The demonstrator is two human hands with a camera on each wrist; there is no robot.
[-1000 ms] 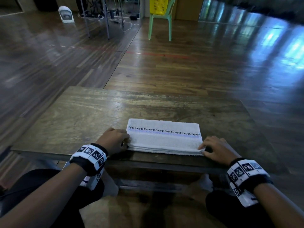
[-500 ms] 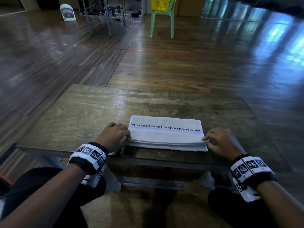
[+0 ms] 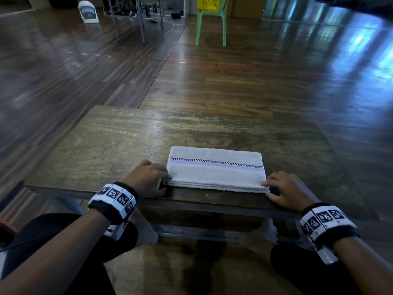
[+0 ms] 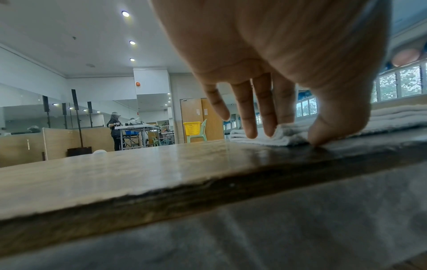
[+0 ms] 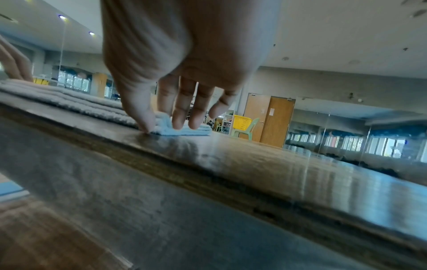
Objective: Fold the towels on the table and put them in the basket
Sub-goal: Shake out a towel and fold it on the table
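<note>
Head view: folded white towel (image 3: 215,169) lies flat near the front edge of the wooden table (image 3: 106,145), checkered stripe running along its length. My left hand (image 3: 146,179) is at the towel's near-left corner, my right hand (image 3: 286,191) at the near-right corner.

Left wrist view: my left hand (image 4: 265,64) points down, fingers (image 4: 250,118) fairly straight, their tips on the towel's (image 4: 346,126) corner layers, thumb tip on the table (image 4: 115,173) right at the towel's edge. Looks like a light pinch of the corner, not a full grasp.

Right wrist view: same on the other side. My right hand (image 5: 184,54) has its thumb down on the table (image 5: 277,160) against the towel (image 5: 92,107) edge, fingers (image 5: 179,113) over the stacked corner, pinching it.

Yellow basket (image 3: 209,2) sits on a green chair (image 3: 210,24) across the wooden floor, well apart from the table. Towel layers are stacked evenly, not lifted.
</note>
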